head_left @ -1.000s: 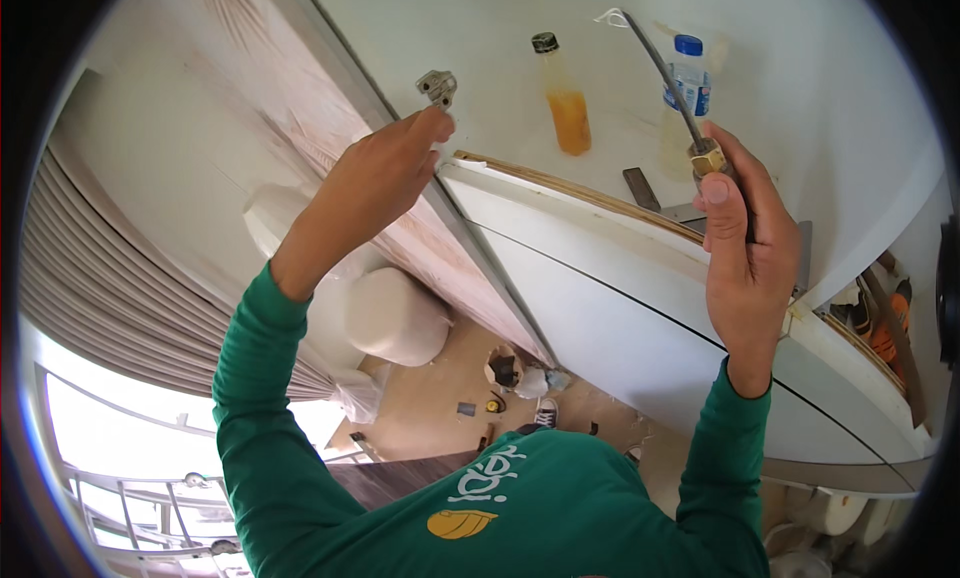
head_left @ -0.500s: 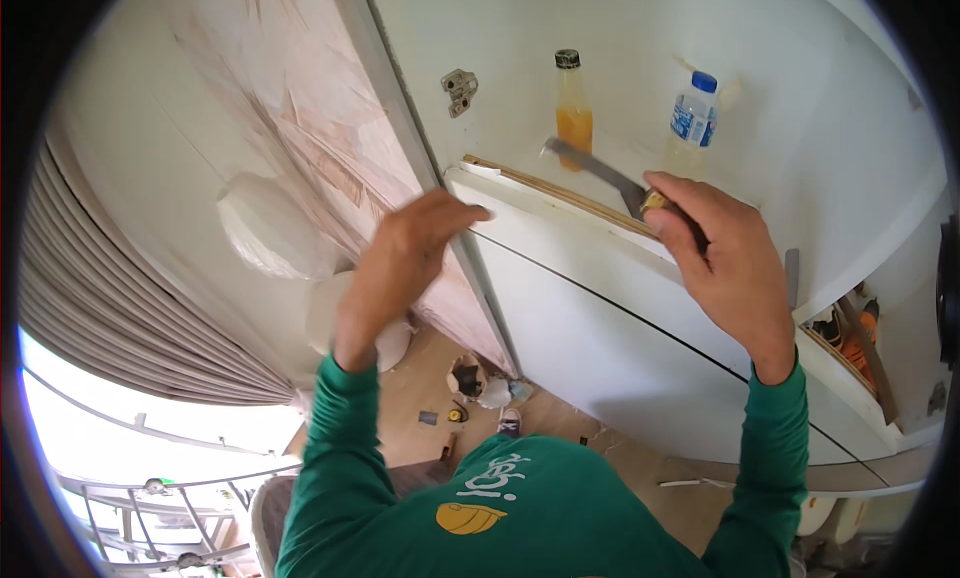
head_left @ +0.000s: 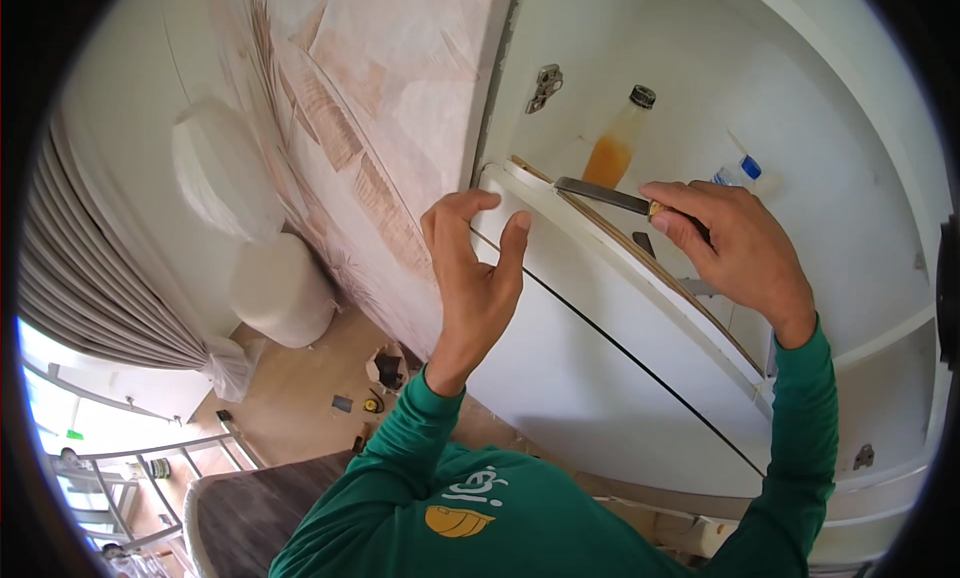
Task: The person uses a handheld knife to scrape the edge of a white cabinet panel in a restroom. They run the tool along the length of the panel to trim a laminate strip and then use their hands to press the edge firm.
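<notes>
My right hand is closed around the dark handle of a knife, which has a flat metal blade and a brass-coloured collar. Its blade lies across the upper edge of a white cabinet panel, close to the edge's left end. Bare brown wood shows along that edge, and a thin white strip stands a little away from it near the blade tip. My left hand is open in front of the panel's left end, thumb and fingers apart and nothing between them.
Inside the cabinet stand a bottle of orange drink and a blue-capped water bottle, partly behind my right hand. A hinge sits on the side wall. Below left are a tape measure, a wrapped stool and metal railings.
The knife has come down from above the panel onto its edge. My left hand has turned and spread its fingers beside the panel. The view has shifted, so more floor shows at left.
</notes>
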Tool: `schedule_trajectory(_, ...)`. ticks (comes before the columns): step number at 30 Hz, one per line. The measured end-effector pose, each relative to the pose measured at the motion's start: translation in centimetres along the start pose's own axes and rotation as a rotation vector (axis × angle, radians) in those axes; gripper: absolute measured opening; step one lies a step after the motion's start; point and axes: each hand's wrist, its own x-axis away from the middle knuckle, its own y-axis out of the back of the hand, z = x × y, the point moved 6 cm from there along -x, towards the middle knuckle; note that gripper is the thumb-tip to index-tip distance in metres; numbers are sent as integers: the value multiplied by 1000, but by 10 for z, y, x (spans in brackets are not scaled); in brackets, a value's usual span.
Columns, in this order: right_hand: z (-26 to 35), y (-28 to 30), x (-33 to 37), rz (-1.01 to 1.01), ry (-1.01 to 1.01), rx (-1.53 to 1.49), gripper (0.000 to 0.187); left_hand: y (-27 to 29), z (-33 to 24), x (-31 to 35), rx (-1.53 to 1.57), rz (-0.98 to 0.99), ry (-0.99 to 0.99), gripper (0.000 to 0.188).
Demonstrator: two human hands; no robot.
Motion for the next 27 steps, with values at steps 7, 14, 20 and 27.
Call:
schedule_trajectory(7, 10, -1, -16, 64, -13, 106, 30, -36, 4, 9, 61, -73, 205, 125)
schedule_trajectory(14, 19, 1, -19, 96, 11, 223, 30, -52, -6, 4, 23, -73, 286, 167)
schedule_trajectory(20, 26, 3, -22, 83, 58, 283, 27, -56, -2, -5, -91, -121, 246, 170)
schedule_trajectory(27, 24, -1, -26, 77, 81, 318, 23, -58, 7, -9, -160, -167, 194, 174)
